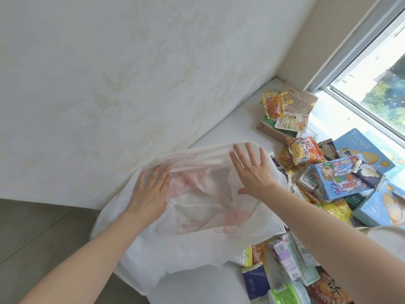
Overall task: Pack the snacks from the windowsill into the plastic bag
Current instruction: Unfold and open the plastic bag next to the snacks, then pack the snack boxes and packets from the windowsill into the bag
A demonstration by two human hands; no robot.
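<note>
here both hands flat, fingers straight: left hand (151, 191) and right hand (252, 172) press on the white plastic bag (192, 249), which lies on the white windowsill (236, 126) by a pale wall (109, 73). snacks (306, 154) heaped right of it under the window (377, 84); one blue box (359, 148) reads "yhogee".

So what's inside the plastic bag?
No snacks show through the plastic bag, only its own folds and pink print. Both hands, left and right, press flat on it, hiding parts.
</note>
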